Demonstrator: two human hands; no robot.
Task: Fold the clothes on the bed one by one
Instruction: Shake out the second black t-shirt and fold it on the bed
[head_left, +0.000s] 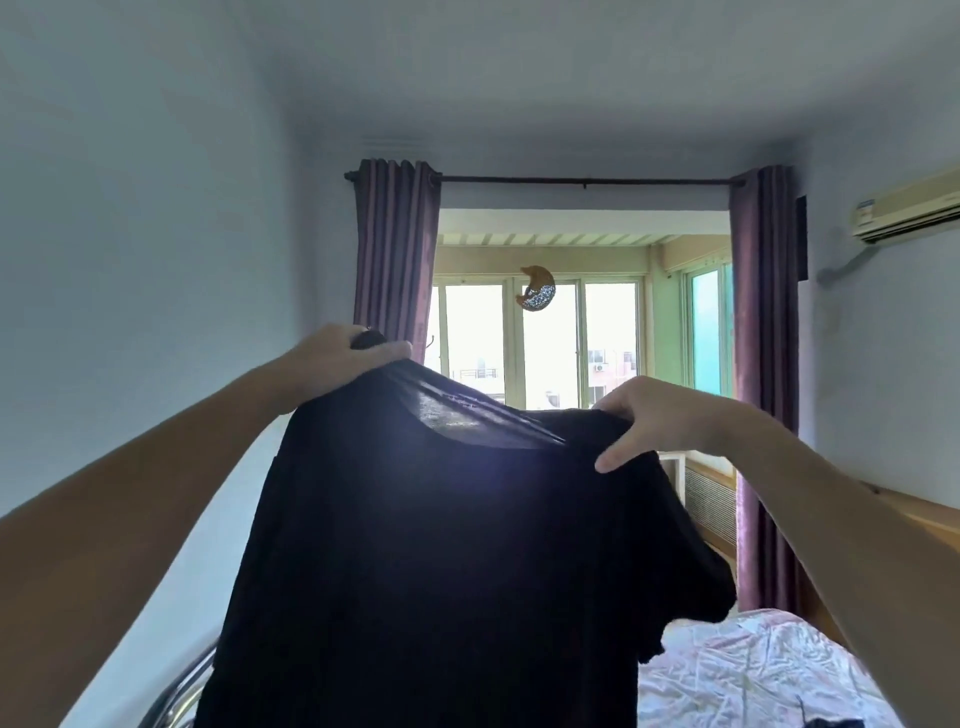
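Shirt (441, 545): black, hangs at frame centre above the bed (753, 670), raised likely to straighten it before folding.
Left hand (343, 358): grips one shoulder, upper left of the shirt.
Right hand (660, 421): pinches the other shoulder.
Writing: collar tag unreadable; air conditioner (909, 210) sticker, upper right, too small to read.

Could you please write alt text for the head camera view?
Two bare hands hold a black T-shirt up by its shoulders, left hand and right hand gripping either side of the collar. Below lies a bed with pink sheets; behind, purple curtains frame a bright window.
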